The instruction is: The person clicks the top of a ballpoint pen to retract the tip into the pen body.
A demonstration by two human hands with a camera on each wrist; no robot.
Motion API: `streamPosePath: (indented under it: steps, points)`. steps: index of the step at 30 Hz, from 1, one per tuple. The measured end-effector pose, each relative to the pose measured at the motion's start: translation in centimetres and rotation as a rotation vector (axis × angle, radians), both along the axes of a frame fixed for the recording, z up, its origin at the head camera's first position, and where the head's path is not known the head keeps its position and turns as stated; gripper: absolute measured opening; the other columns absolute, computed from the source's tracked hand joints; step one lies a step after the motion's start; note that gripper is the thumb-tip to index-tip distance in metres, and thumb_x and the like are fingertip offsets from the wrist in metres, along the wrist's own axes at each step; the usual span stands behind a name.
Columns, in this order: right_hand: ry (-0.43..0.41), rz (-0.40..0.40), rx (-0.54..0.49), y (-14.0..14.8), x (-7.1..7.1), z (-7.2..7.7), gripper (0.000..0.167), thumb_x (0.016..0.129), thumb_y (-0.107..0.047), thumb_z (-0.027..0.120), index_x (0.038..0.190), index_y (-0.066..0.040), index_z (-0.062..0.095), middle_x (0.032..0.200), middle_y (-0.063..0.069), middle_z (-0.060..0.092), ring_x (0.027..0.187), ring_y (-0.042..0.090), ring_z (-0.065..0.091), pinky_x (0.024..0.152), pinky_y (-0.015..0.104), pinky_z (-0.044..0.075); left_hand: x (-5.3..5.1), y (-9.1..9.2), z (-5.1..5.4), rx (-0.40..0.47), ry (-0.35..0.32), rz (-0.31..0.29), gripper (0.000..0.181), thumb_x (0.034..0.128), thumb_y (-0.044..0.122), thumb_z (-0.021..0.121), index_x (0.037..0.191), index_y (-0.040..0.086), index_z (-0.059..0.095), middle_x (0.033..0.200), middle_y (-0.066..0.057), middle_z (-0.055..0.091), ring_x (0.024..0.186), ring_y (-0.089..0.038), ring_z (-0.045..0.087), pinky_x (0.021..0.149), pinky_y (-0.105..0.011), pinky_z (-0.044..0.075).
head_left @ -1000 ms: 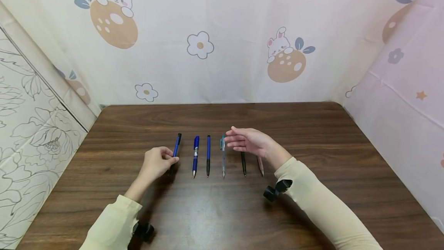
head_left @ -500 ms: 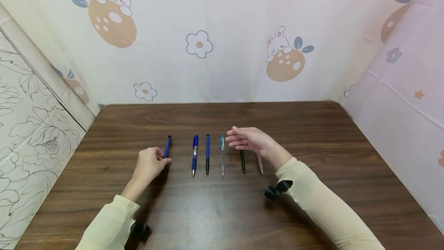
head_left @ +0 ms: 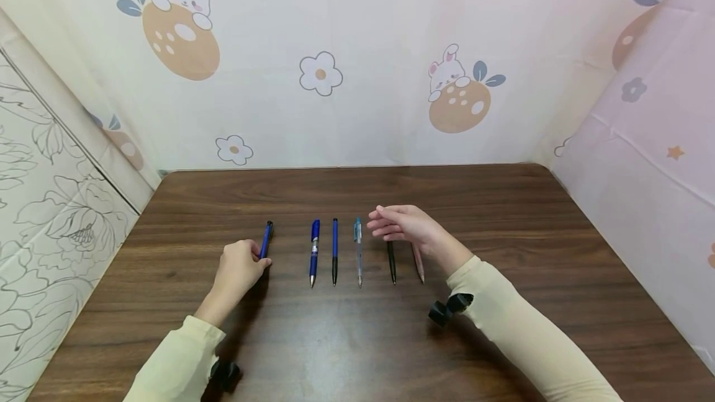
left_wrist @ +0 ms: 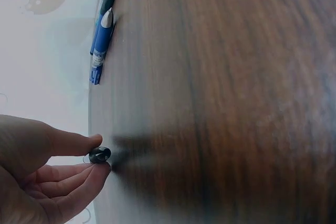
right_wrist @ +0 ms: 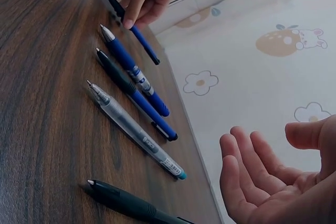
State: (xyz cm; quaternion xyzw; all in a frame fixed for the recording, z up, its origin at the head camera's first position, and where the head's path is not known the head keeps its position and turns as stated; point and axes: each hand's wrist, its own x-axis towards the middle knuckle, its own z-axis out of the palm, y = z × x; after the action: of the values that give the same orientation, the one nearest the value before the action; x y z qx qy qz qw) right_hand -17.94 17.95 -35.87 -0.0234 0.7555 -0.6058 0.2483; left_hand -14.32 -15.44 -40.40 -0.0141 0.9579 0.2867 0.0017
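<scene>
One blue-and-black pen (head_left: 265, 244) is pinched between the thumb and fingertips of your left hand (head_left: 237, 268), to the left of the silver-tipped blue pen (head_left: 314, 253); whether it touches the wood, you cannot tell. Expect it to be light, stiff and hard to break, with a smooth barrel that would probably roll or twist if your pinch went slack. Your best hold is likely around the middle, where the black front meets the blue. Bare wood separates it from the silver-tipped blue pen, so you have room to turn it. Just right of the silver-tipped blue pen lies the slim blue pen (head_left: 335, 252), a tighter gap for fingers; farther right come the clear pen (head_left: 360, 254), the black pen (head_left: 392, 262) and the pink pen (head_left: 418, 262). Your right hand (head_left: 410, 225), also right of the silver-tipped blue pen, holds nothing, fingers slightly bent and thumb apart, hiding those last two pens' far ends in the head view. Beyond the silver-tipped blue pen, the table (head_left: 313, 352) ends at its far edge, with the printed curtain (head_left: 380, 110) behind; more wood stretches on your side.
</scene>
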Motion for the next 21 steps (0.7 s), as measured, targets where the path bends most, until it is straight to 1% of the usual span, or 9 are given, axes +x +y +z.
streamPosePath:
  steps: [3,7,10,16,21]
  points:
    - [0.008,-0.004,0.005,0.00,0.05,-0.07,0.051,0.103,-0.034,0.043,0.134,0.006,0.049,0.128,0.018,0.063,0.098,0.012,0.069,0.101,0.040,0.052,-0.03,0.10,-0.06,-0.007,-0.008,0.000,0.017,0.0794,0.010,0.075,0.078,-0.002,0.063,0.070,-0.011,0.067,0.061,-0.018,0.060,0.052,-0.029,0.049]
    - [0.011,-0.004,-0.002,-0.19,0.07,-0.11,0.052,0.102,-0.035,0.044,0.134,0.006,0.049,0.126,0.017,0.065,0.094,0.009,0.069,0.095,0.033,0.055,-0.04,0.34,-0.03,-0.011,-0.021,-0.005,0.017,0.0800,0.010,0.075,0.080,-0.004,0.064,0.072,-0.013,0.067,0.061,-0.018,0.060,0.052,-0.028,0.049]
    - [0.009,-0.001,-0.007,-0.42,0.03,-0.08,0.051,0.102,-0.034,0.044,0.134,0.006,0.049,0.124,0.015,0.067,0.094,0.008,0.069,0.092,0.031,0.056,-0.06,0.51,0.03,-0.011,-0.032,-0.005,0.017,0.0806,0.010,0.075,0.082,-0.004,0.064,0.072,-0.013,0.067,0.061,-0.018,0.060,0.051,-0.028,0.049]
    - [0.011,0.010,-0.014,-0.65,-0.07,-0.08,0.052,0.102,-0.034,0.044,0.134,0.006,0.048,0.124,0.014,0.067,0.094,0.008,0.069,0.091,0.029,0.056,-0.17,0.66,0.13,-0.021,-0.046,0.018,0.017,0.0813,0.012,0.074,0.079,-0.002,0.064,0.071,-0.012,0.066,0.060,-0.019,0.059,0.049,-0.027,0.046]
    - [0.014,0.019,-0.005,-0.59,-0.09,-0.02,0.052,0.103,-0.035,0.043,0.134,0.005,0.048,0.125,0.015,0.066,0.095,0.009,0.069,0.090,0.029,0.056,-0.19,0.61,0.12,-0.033,-0.043,0.017,0.017,0.0807,0.012,0.074,0.076,-0.001,0.064,0.069,-0.012,0.065,0.059,-0.020,0.058,0.049,-0.029,0.045]
